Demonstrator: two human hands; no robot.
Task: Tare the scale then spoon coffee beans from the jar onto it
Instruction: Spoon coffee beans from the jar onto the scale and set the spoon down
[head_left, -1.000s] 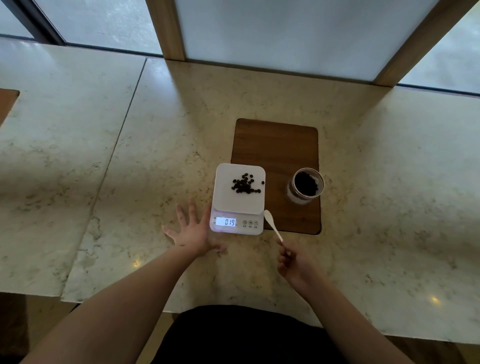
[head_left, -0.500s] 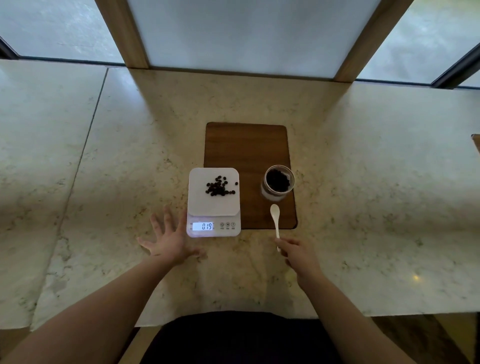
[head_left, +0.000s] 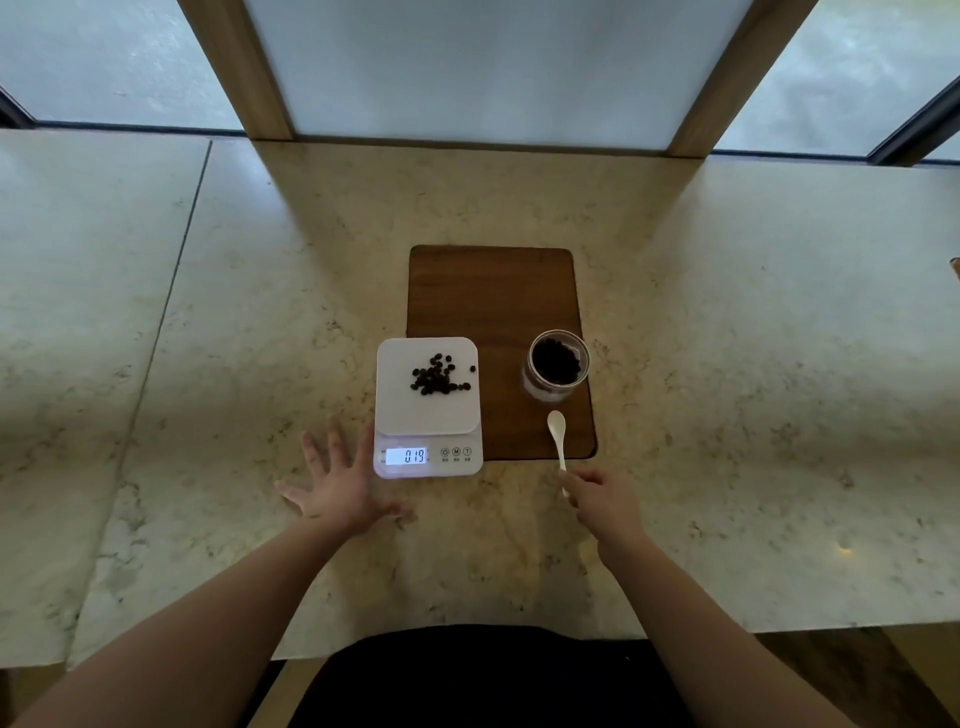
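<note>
- The right hand (head_left: 602, 501) has its grip closed narrowly on the tail end of the white spoon (head_left: 557, 435), pinching the handle between thumb and fingers; the hand sits low over the counter (head_left: 753, 364), knuckles up.
- Ahead of that grip the spoon's handle runs forward and its bowl lies on the near edge of the wooden board (head_left: 491, 296). The bowl looks empty.
- Just beyond the spoon's bowl stands the open jar (head_left: 557, 365) on the board, upright, with dark beans inside.
- To the left of the grip, near but apart, is the white scale (head_left: 427, 410), which rests partly on the board and partly on the counter. Its lit display (head_left: 407, 456) reads 019, though any decimal point is too small to tell.
- A small heap of coffee beans (head_left: 438, 375) lies on the scale's platform, with one stray bean just to the right of the heap.
- Farther left, just beside the scale's front corner, the left hand (head_left: 340, 491) is spread flat on the counter, fingers splayed wide, holding nothing.
- Both forearms reach forward from the bottom of the view, bare and roughly level.
- Judging by the beans and the reading, taring looks done and spooning is largely finished; the spoon seems to be being set down, unless more beans are wanted.
</note>
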